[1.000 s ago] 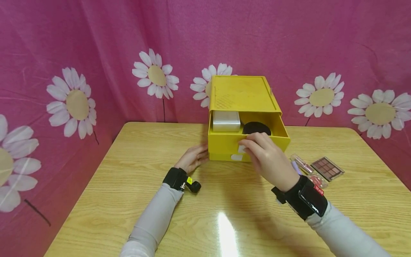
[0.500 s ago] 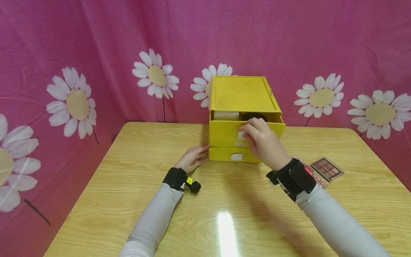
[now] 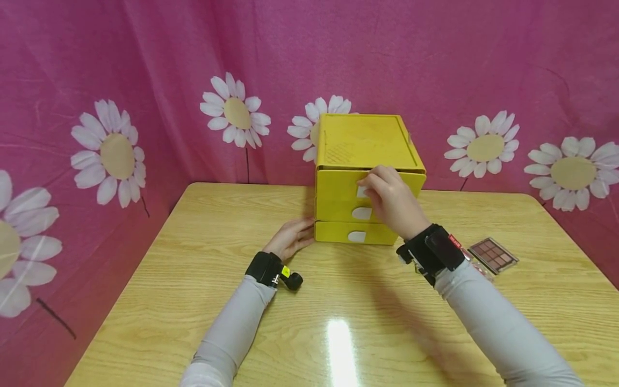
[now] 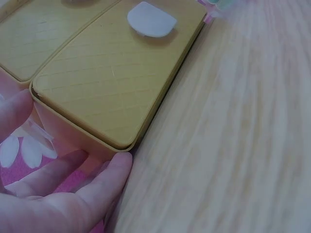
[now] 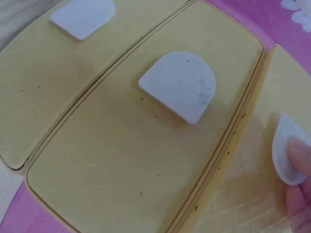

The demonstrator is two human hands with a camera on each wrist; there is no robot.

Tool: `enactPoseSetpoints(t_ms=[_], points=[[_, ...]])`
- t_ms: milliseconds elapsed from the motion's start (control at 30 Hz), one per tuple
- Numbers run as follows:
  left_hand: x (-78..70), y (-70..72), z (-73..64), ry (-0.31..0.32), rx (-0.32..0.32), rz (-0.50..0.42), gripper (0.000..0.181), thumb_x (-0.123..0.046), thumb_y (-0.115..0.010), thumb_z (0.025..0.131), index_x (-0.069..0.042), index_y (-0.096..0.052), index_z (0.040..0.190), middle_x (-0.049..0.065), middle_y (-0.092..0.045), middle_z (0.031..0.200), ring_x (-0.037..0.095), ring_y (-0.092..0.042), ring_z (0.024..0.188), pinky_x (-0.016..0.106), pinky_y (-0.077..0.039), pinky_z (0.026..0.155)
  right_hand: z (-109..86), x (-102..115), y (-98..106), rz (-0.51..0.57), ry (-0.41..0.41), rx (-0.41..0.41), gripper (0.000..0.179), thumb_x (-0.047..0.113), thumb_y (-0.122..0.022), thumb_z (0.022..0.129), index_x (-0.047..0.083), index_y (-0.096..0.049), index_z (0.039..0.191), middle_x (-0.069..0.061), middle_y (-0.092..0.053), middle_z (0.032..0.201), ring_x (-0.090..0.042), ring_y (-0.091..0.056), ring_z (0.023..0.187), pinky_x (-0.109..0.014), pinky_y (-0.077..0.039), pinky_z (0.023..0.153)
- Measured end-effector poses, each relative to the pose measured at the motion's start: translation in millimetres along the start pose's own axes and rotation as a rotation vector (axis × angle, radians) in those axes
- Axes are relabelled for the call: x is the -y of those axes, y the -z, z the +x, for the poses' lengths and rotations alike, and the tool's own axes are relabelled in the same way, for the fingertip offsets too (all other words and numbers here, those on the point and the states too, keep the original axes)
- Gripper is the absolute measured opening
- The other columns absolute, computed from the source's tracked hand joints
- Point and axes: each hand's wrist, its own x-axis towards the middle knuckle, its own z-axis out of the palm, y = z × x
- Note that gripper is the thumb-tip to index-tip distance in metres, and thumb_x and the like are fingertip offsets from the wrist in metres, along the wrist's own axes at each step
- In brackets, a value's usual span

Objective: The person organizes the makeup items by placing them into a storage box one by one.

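head: farther, forward/down | left wrist: low, near | right wrist: near | all face, share: drawer fronts (image 3: 340, 208)

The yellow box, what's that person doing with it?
The person's right hand pinches the white tab on the top drawer of the yellow box. The left hand touches the box's left side, low down. The top drawer looks almost shut, and the middle drawer and bottom drawer look closed. A makeup palette lies on the table, to the right of the box.
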Motion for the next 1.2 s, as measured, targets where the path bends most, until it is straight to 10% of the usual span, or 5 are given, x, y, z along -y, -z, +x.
enactPoseSetpoints(t_ms=[1200], points=[[-0.9, -0.1, -1.9, 0.001, 0.024, -0.01, 0.043, -0.011, -0.045, 0.097, 0.006, -0.036, 0.135, 0.017, -0.027, 0.144, 0.031, -0.031, 0.13, 0.041, -0.035, 0.104, -3.6, -1.7, 0.8, -0.022, -0.045, 0.059, 0.035, -0.006, -0.071, 0.075, -0.002, -0.059, 0.107, -0.014, -0.052, 0.1, -0.028, -0.047, 0.094, -0.037, -0.046, 0.078]])
